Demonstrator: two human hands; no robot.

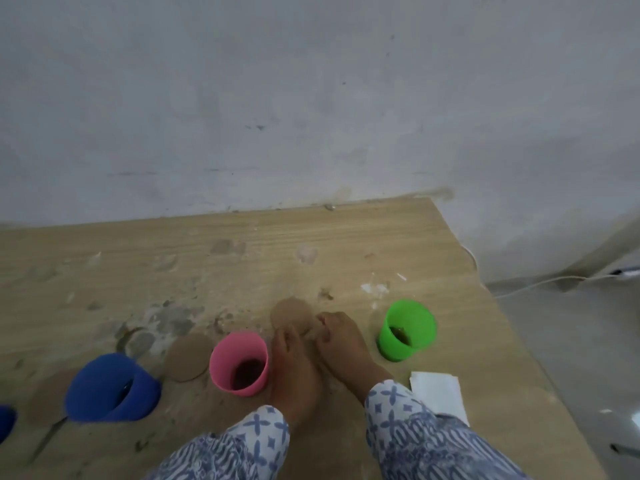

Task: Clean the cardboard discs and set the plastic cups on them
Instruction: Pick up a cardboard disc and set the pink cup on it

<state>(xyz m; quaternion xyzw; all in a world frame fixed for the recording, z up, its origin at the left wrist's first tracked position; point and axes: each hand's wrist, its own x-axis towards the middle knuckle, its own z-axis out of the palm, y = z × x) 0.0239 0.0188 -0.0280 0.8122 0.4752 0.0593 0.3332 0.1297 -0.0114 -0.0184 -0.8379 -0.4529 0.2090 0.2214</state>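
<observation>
Brown cardboard disc [292, 313] lay flat on the stained wooden table [346, 237], between the pink cup [239, 363] on its near left and the green cup [407, 329] on its right. Both cups stood upright on the tabletop, apart from the disc. The left hand [294, 363] reached forward fairly flat, its fingertips resting on the disc's near edge. The right hand [343, 341] sat just beside it with fingers curled at the disc's near right edge; blur hid whether they pinched it. A second disc [188, 356] lay bare between the pink cup and the blue cup [110, 388], and a third disc [46, 398] showed partly behind the blue cup's left side. White folded paper [438, 393] lay near the right sleeve [398, 407].
</observation>
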